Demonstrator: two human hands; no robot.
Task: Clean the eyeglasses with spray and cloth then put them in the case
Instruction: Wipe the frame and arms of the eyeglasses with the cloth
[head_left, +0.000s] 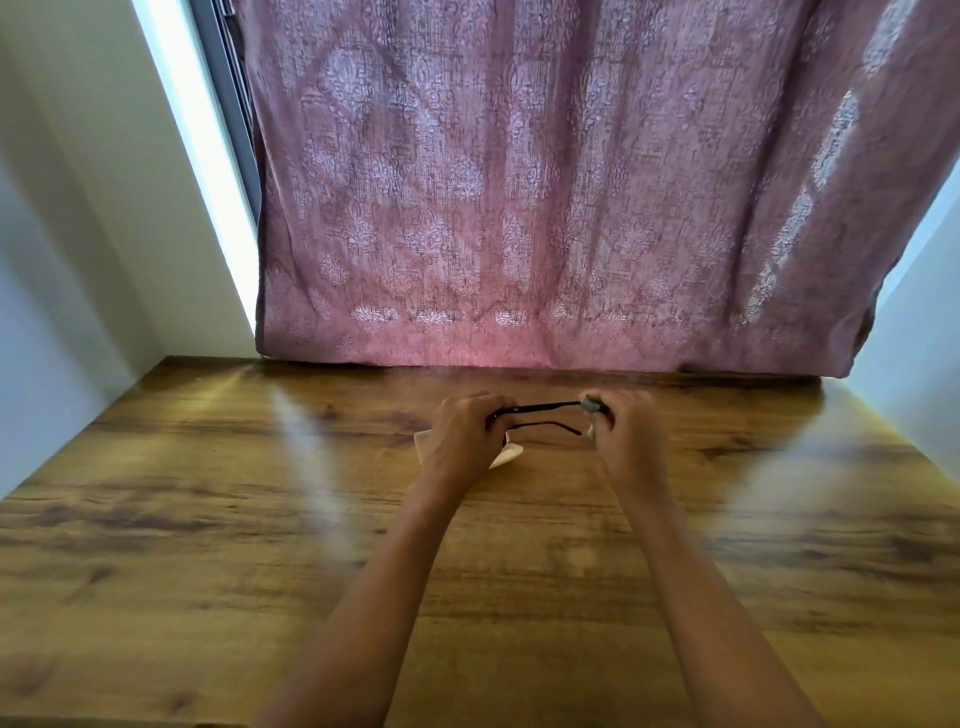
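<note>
Black-framed eyeglasses (545, 410) are held above the wooden table (208, 519), stretched between both hands. My left hand (465, 439) grips their left end. My right hand (626, 431) is closed on the right end with a small grey cloth (589, 402) pinched against the frame. A white flat object (506, 457), possibly the case, lies on the table under my left hand, mostly hidden. No spray bottle is in view. The picture is blurred.
A pink patterned curtain (545, 208) hangs along the table's far edge. White walls (78, 260) close in on the left and right sides.
</note>
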